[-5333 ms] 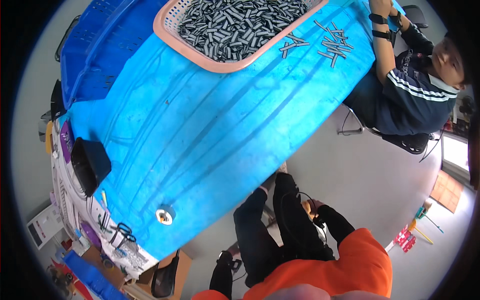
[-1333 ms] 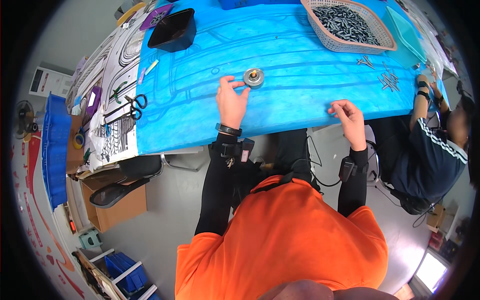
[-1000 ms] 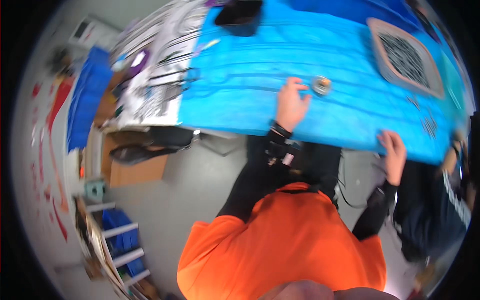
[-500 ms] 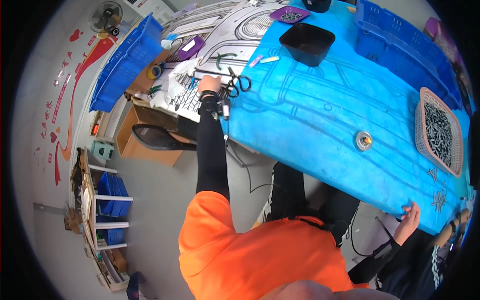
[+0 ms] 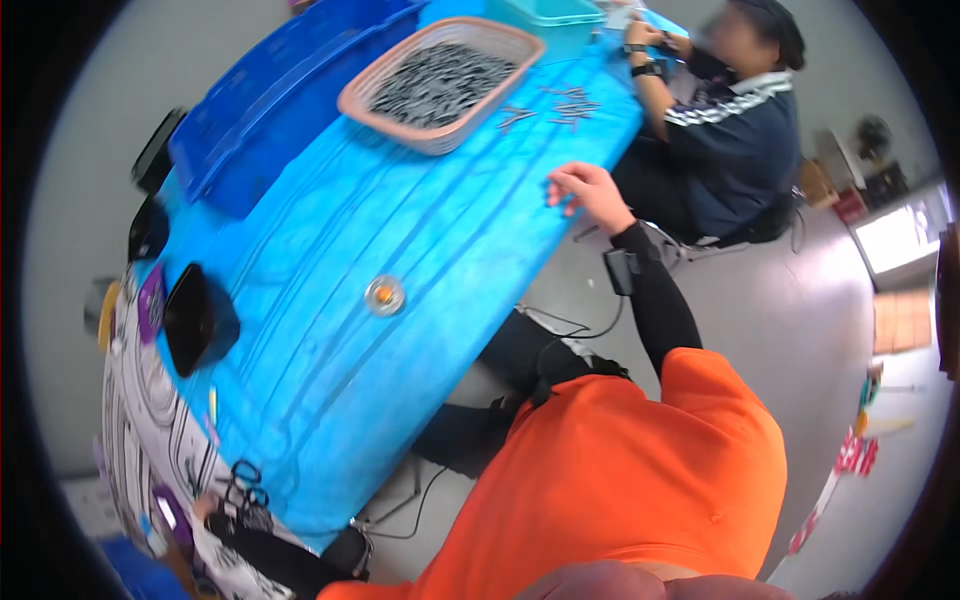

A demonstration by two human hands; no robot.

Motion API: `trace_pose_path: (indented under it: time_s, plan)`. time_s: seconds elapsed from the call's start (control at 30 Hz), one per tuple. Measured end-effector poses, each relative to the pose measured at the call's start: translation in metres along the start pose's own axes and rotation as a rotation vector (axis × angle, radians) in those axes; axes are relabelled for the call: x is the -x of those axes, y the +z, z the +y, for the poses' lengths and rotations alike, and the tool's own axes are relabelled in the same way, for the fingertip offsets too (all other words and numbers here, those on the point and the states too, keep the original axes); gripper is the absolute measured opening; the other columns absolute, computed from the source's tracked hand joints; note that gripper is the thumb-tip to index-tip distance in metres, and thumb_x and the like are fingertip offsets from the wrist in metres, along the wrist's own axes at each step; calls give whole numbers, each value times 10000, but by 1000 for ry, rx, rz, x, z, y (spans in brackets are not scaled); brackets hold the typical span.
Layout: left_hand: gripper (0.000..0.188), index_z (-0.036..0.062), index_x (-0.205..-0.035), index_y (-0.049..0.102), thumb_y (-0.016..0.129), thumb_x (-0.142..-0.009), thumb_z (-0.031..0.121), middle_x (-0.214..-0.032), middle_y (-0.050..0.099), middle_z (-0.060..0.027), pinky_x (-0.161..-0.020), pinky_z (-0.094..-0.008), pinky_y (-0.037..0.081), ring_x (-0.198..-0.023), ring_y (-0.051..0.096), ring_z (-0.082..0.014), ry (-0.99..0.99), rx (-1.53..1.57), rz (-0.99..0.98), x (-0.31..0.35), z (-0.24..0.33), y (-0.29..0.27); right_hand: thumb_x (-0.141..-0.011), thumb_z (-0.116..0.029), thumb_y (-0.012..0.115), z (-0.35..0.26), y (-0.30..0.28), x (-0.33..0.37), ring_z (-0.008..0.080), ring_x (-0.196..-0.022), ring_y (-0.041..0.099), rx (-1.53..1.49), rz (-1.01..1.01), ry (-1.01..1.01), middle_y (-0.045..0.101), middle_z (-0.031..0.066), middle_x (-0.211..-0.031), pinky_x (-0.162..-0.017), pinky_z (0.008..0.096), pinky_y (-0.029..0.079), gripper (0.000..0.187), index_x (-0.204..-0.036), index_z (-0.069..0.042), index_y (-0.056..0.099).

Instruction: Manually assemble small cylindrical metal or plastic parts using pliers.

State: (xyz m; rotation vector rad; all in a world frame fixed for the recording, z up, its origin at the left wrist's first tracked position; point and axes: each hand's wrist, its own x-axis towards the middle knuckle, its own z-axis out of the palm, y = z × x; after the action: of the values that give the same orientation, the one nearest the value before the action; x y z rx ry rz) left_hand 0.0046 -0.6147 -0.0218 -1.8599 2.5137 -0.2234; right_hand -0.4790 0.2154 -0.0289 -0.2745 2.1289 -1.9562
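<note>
My left hand rests at the patterned white cover on the lower left, beside black-handled scissors. Its fingers are too small and blurred to make out. My right hand hovers over the table's front edge with loosely bent fingers, apart and with nothing visible in them. Beyond it on the blue table cover lie several thin grey metal pieces. A pink basket filled with similar small dark grey pieces stands behind, left of my right hand. A small round clear dish with something orange inside sits mid-table.
A long blue crate lines the far edge, with a teal basket at the back. A black bin and a purple tray stand at left. Another person sits at the table's far right end.
My view has swung right, bringing the seated person into sight. My right hand has lifted and reaches nearer the loose metal pieces. My left hand remains by the scissors.
</note>
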Motion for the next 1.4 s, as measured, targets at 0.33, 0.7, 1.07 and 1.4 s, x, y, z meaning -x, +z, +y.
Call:
trace_pose_path:
  time_s: [0.33, 0.7, 1.07, 1.4]
  plan:
    - [206, -29, -928, 516, 542, -949, 174, -694, 521, -112, -593, -323, 429, -632, 491, -195, 461, 545, 125, 264, 103, -84, -779, -468, 684, 14, -64, -121, 361, -853, 648, 1125, 523, 8, 666, 218, -857, -734, 429, 507, 489, -860, 13, 653]
    - [187, 22, -892, 507, 598, -907, 185, -654, 528, -178, -519, -421, 391, -572, 530, -350, 581, 519, -152, 359, 207, -78, -773, -323, 689, 6, -67, -111, 262, -656, 631, 961, 399, -224, 634, 108, -675, -591, 386, 467, 237, -821, -91, 694]
    - [284, 2, -1081, 644, 477, -985, 211, -797, 592, 12, -561, -191, 319, -616, 400, -40, 345, 1580, -873, 495, 363, -100, -918, -47, 571, -16, 121, 98, 206, -814, 686, -480, -864, -30, 690, 123, -879, -641, 245, 507, 71, -973, -2, 574]
    - [138, 5, -940, 690, 636, -889, 122, -772, 637, 0, -595, -200, 372, -676, 507, -43, 357, 1759, -991, 497, 380, -112, -898, -45, 613, -21, 131, 102, 152, -809, 672, -346, -923, -23, 685, 98, -865, -647, 236, 506, 65, -941, 4, 605]
